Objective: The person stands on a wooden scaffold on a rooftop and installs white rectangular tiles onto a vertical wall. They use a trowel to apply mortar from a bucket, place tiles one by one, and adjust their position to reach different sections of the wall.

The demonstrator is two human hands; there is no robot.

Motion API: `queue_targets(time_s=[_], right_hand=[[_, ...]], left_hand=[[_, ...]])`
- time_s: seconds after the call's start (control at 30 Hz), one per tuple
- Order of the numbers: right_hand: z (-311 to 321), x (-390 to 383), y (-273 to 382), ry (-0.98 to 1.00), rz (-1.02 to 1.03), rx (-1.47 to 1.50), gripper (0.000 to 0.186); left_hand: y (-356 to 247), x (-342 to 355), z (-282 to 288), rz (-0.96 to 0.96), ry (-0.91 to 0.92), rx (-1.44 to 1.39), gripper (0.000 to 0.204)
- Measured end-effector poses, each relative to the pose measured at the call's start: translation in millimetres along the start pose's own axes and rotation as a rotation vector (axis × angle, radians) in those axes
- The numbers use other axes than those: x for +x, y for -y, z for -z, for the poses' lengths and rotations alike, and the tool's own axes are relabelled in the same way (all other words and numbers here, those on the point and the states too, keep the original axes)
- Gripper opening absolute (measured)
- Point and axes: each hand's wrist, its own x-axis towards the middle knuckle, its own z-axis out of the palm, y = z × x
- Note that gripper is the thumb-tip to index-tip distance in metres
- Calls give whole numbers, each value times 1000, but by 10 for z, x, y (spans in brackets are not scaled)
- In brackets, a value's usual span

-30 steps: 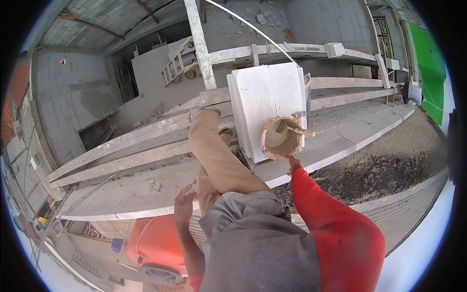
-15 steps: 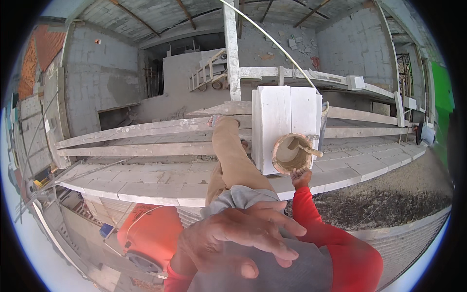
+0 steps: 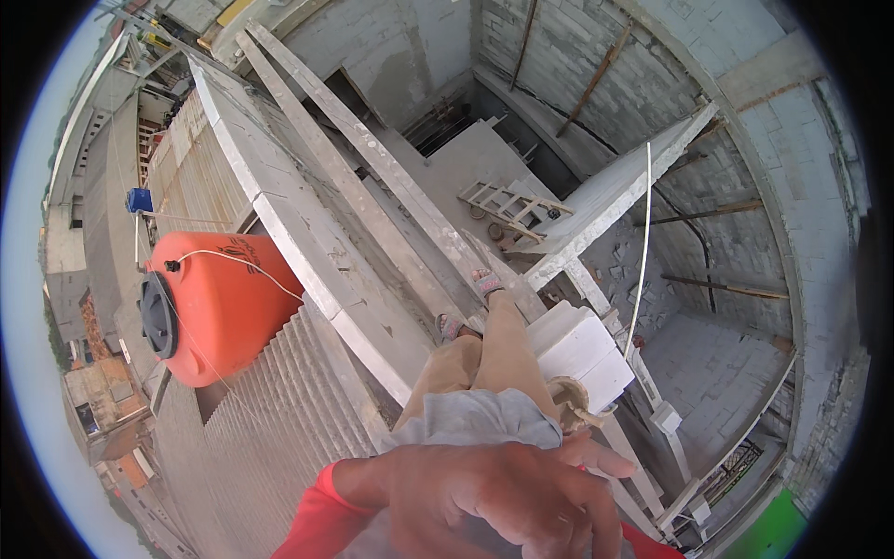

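Observation:
My left hand reaches across the bottom of the view in front of my grey shirt, fingers bent loosely and apart, with nothing visible in them. It overlaps my right side and hides most of my right hand; what that hand touches is unclear. Just beyond them a mortar-smeared bucket is partly hidden by my hands and leg. It sits against a stack of white blocks. My sandalled feet rest on long narrow planks.
A block wall top runs left of the planks, above a corrugated roof with an orange tank. To the right is a drop into an unfinished interior with a wooden ladder, a concrete beam and a thin white pole.
The view has swung round along the ledge, so planks run diagonally. My left hand has moved rightward in front of my right hand, which was at the bucket's rim and is now mostly hidden.

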Motion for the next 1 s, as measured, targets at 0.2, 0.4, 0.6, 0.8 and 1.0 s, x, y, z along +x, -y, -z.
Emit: queue_targets(time_s=[0.2,0.4,0.6,0.8,1.0], right_hand=[[-65,627,10,-59,-259,614,24],[-175,1156,642,-31,270,-31,20],[-174,1280,1126,40,770,-519,20],[-104,1489,1458,316,730,-582,23],[-129,1637,1718,289,787,-942,28]], left_hand=[[-720,-123,-151,70,253,283,29],[-1282,-733,-583,96,188,599,37],[-1517,-1764,-358,315,-690,1080,39],[-1222,-3306,595,752,-1779,1169,40],[-931,-4437,769,784,-1992,851,41]])
